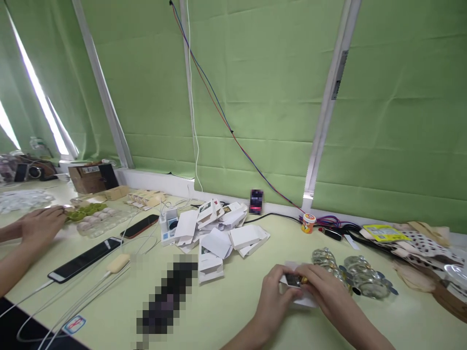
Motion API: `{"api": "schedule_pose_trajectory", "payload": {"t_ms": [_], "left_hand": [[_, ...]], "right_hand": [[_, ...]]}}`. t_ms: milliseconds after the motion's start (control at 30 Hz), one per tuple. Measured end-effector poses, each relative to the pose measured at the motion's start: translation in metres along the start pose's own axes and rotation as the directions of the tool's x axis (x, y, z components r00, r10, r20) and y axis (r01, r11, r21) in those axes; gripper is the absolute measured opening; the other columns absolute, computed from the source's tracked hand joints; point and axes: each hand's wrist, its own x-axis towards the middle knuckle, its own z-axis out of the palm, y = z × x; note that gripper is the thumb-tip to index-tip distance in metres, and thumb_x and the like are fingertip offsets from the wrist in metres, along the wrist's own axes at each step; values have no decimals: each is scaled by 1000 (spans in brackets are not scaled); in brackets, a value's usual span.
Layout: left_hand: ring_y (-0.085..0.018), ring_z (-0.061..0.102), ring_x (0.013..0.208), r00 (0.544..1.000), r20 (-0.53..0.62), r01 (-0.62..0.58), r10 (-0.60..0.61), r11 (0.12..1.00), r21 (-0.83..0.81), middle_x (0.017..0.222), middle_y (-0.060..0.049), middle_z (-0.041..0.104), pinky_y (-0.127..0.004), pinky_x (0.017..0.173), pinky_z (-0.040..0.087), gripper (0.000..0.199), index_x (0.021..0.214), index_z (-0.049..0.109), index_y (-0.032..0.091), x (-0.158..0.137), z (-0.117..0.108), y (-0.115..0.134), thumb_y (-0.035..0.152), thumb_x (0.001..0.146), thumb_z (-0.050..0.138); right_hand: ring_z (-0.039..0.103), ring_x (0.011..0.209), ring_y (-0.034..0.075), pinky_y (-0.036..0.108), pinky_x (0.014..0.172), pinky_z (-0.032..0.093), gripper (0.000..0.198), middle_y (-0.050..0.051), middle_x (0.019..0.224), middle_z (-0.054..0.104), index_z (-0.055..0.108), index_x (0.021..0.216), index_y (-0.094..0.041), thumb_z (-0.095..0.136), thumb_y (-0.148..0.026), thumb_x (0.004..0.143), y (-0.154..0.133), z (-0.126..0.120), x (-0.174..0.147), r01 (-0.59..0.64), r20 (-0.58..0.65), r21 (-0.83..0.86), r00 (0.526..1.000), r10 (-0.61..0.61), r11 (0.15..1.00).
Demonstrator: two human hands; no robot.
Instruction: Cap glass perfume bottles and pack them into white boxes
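My left hand is closed on a small white cardboard box, its fingers and thumb along the left side. Across the box's other side lies my right hand, fingers curled at the opening over a small gold-coloured piece. Something dark shows in the opening between both hands; its kind is not clear. Just beyond my right hand stand two rows of clear round glass-like pieces with gold trim and dark discs.
Left of my hands lies a pile of white boxes. An orange-and-white tub and cables stand near the wall. Phones, a yellow power bank and white cords lie at left. Another person's hands are beside egg-tray-like holders.
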Motion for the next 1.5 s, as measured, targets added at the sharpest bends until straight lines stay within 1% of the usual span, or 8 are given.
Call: {"api": "schedule_pose_trajectory", "payload": {"t_ms": [167,333,667,767,867,1000,1367,1500], "left_hand": [[-20,57,91,995,57,-85,81,993,77,95,-3,64,-29,84,43,19,90,64,19,-2,-1,-2,11,74,58],[-19,56,86,989,104,-117,100,978,172,90,-3,62,-29,79,43,14,85,61,19,-2,-2,-3,11,75,56],[-21,57,95,990,131,-66,51,991,114,99,-3,62,-31,86,43,20,94,57,21,4,-5,-9,14,75,59],[-19,59,91,994,107,7,-6,1000,-8,99,-1,61,-31,84,45,36,103,46,22,5,-5,-10,12,73,62],[-18,62,88,994,85,74,-61,984,-162,97,0,63,-32,85,46,46,103,31,25,3,-2,-9,9,72,63],[-19,63,94,992,19,125,-126,944,-306,104,-1,60,-34,88,47,53,98,25,26,2,2,-7,10,70,67],[-20,62,96,994,19,111,-110,947,-302,99,-1,62,-33,85,46,43,95,38,24,-1,3,-11,6,68,68],[-20,61,94,993,29,117,-113,946,-301,96,0,61,-32,83,46,42,94,41,23,-1,3,-12,6,67,67]], "right_hand": [[59,107,23,37,86,48,31,7,119,63,49,124,-30,40,-20,95,-6,-3,0,37,91,-5,995,-37,999],[62,92,26,40,77,49,16,6,99,69,56,104,-24,45,-30,94,-12,2,4,-36,155,-70,987,46,997],[57,101,32,46,81,48,21,12,112,61,61,106,-23,58,-33,87,12,9,0,57,-103,-274,991,-88,960],[54,107,29,45,88,46,30,10,115,58,56,118,-26,46,-37,93,29,5,-10,-10,-291,-115,957,-24,993],[57,100,26,40,84,47,29,9,105,61,57,108,-24,37,-40,96,45,8,-21,-190,-463,168,851,247,967],[63,81,21,32,71,52,27,4,84,64,55,98,-23,42,-46,93,55,20,-26,-226,-391,559,777,493,798],[60,107,24,34,87,52,40,10,114,63,50,124,-24,50,-45,89,41,33,-23,-153,-241,745,846,475,649],[59,106,25,34,87,50,27,7,109,62,66,105,-28,50,-43,89,41,32,-24,-130,-253,670,886,389,731]]}}
